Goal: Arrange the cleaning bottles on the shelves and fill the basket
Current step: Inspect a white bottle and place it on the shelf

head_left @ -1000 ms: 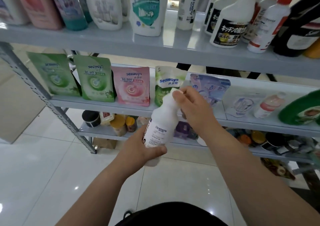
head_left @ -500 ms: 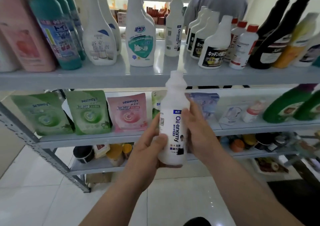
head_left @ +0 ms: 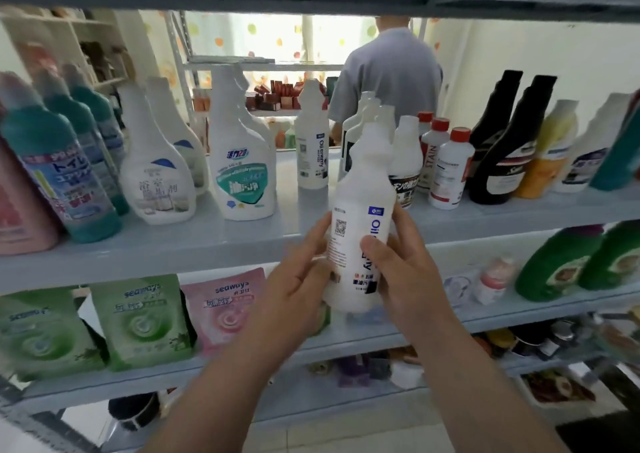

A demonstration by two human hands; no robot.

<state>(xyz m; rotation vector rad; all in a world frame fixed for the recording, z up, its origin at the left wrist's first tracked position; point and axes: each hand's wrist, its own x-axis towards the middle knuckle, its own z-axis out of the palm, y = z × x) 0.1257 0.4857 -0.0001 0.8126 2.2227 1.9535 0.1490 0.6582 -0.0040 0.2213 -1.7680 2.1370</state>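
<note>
Holding a tall white plastic bottle labelled "Oil enemy" [head_left: 362, 210] in front of the grey metal shelf [head_left: 207, 244], the person has both hands on its lower half. The bottle stands nearly upright in the air, its long axis close to vertical, with the narrow neck pointing up and leaning slightly to the right. Its base hangs below the shelf's front edge and its neck rises above that edge. The label faces the camera, and the lettering runs down the length of the body. The left hand [head_left: 294, 289] grips the lower left side, with its thumb lying up along the bottle's edge and the remaining fingers hidden behind it. The right hand [head_left: 408, 279] clamps the right side, its thumb pressed across the front label and its fingers wrapped round the back. On the shelf just behind stands a matching white bottle [head_left: 312, 140], upright, with a white spray-shaped bottle with a teal label [head_left: 242, 165] to its left and red-capped white bottles [head_left: 450, 165] further right. Green refill pouches [head_left: 138, 317] and a pink refill pouch [head_left: 225, 314] stand on the shelf below. A person in a grey shirt [head_left: 388, 71] stands beyond the shelving.
</note>
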